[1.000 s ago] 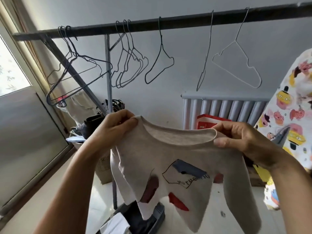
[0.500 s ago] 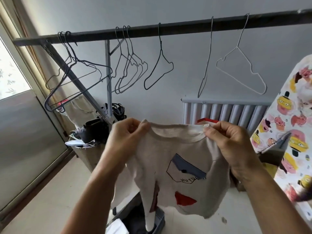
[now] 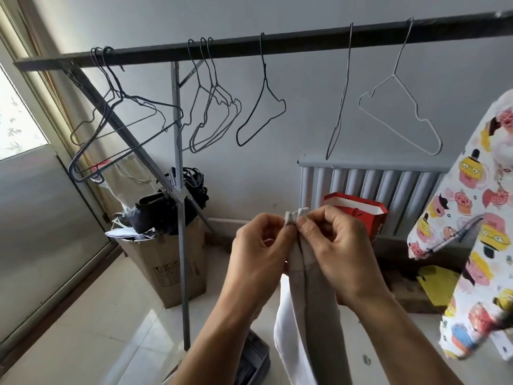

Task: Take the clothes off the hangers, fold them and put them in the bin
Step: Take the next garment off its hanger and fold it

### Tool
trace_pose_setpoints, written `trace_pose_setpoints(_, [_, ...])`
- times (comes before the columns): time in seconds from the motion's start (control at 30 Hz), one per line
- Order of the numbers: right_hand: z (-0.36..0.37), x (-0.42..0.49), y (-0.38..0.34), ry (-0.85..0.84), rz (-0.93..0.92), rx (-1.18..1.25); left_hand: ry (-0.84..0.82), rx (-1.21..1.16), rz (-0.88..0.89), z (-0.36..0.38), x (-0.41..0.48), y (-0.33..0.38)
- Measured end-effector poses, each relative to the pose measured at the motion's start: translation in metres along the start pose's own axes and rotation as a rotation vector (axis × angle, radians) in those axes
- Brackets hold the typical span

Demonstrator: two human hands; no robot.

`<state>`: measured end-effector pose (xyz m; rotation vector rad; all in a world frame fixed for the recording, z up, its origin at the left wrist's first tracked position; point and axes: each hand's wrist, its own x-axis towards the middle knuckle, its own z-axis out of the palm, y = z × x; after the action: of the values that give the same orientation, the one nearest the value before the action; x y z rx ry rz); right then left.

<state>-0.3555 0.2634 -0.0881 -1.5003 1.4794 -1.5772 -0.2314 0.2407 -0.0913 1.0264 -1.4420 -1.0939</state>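
Beige top (image 3: pixel 311 301) below pinch, L/R hands (image 3: pixel 258 251) (image 3: pixel 336 245)

No legible text in this shot.
Cardboard box (image 3: pixel 177 276): row of small handling symbols + a printed panel below them on the front, too small to read. Red bag (image 3: pixel 375 218): white marks on its side, too blurry to read. Printed garment (image 3: pixel 472 245): cartoon pics; can't make out any letters.

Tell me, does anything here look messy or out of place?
The cardboard box by the rack post is overstuffed: dark bags bulge above its rim and papers stick out over its left edge.
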Motion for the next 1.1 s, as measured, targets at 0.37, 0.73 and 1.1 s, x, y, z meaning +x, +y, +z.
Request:
trace_pose_setpoints(0.37, [-0.01, -0.002, -0.003, -0.136, 0.001, -0.025, -0.119, -0.166, -0.021, -0.01, -0.012, 0.008])
trace_pose_setpoints(0.73, [-0.034, 0.005, -0.012, -0.348, 0.009, 0.272, -0.52, -0.214, -0.081, -0.045, 0.036, -0.016])
trace_pose_setpoints(1.1, [-0.033, 0.01, -0.018, -0.123, -0.042, 0.231, -0.126, -0.117, 0.128, -0.028, 0.04, 0.025])
